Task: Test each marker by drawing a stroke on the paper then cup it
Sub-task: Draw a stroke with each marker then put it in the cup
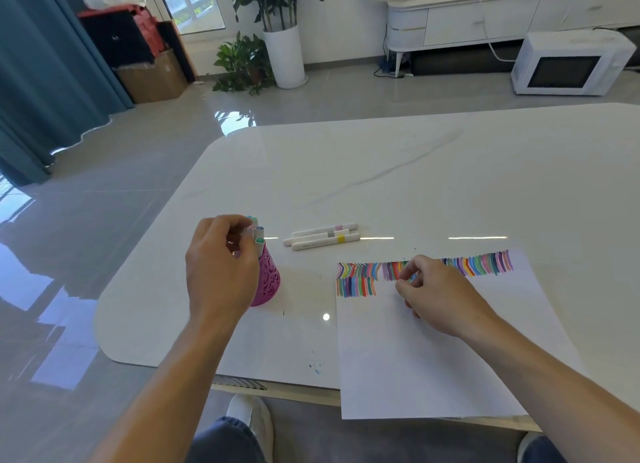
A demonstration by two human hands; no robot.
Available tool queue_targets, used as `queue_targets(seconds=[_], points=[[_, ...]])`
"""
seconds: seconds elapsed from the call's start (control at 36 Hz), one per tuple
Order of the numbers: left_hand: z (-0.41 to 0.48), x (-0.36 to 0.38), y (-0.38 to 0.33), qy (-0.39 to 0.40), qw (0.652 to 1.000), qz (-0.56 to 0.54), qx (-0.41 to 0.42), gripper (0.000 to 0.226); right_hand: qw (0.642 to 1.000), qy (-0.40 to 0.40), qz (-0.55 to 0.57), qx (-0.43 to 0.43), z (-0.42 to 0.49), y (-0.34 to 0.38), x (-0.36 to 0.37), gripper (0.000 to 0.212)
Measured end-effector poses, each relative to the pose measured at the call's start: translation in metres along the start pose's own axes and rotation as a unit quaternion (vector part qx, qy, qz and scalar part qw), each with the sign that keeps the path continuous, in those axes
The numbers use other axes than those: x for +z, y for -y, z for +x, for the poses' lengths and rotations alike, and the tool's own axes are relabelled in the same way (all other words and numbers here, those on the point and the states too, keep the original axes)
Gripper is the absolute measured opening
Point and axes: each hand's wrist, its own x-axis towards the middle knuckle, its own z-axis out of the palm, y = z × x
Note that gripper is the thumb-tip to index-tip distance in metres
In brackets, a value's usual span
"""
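A marker, pinched by the left hand, is seemingly being cupped; the right hand is curled, its hold untellable; loose markers are due next.

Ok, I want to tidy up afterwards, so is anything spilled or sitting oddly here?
Yes. Small blue specks dot the table just left of the paper, and the paper's near edge overhangs the table's edge. Nothing else stands out.
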Motion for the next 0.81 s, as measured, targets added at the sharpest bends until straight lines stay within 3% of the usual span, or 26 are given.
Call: queue_targets(seconds=[0.19, 0.31, 0.44, 0.53, 0.67, 0.81], points=[[-0.007, 0.012, -0.012, -0.025, 0.986, 0.024, 0.161, 0.022, 1.000, -0.005, 0.027, -0.003, 0.001, -0.004, -0.004, 0.002], [-0.013, 0.034, -0.015, 0.035, 0.972, 0.036, 0.229, 0.021, 0.999, -0.016, 0.041, -0.001, 0.001, -0.008, -0.007, 0.001], [-0.022, 0.065, -0.006, 0.224, 0.956, 0.087, 0.167, 0.031, 0.999, -0.019, 0.048, 0.005, 0.001, -0.014, -0.008, 0.004], [-0.020, 0.078, 0.002, 0.286, 0.941, 0.128, 0.126, 0.043, 0.999, -0.021, 0.043, 0.003, 0.000, -0.016, -0.007, 0.002], [-0.016, 0.090, 0.011, 0.315, 0.924, 0.188, 0.107, 0.050, 0.999, -0.027, 0.024, 0.000, -0.003, -0.016, -0.006, 0.005], [-0.013, 0.097, 0.014, 0.272, 0.928, 0.219, 0.132, 0.045, 0.999, -0.025, 0.022, -0.004, -0.004, -0.016, -0.007, 0.006]])
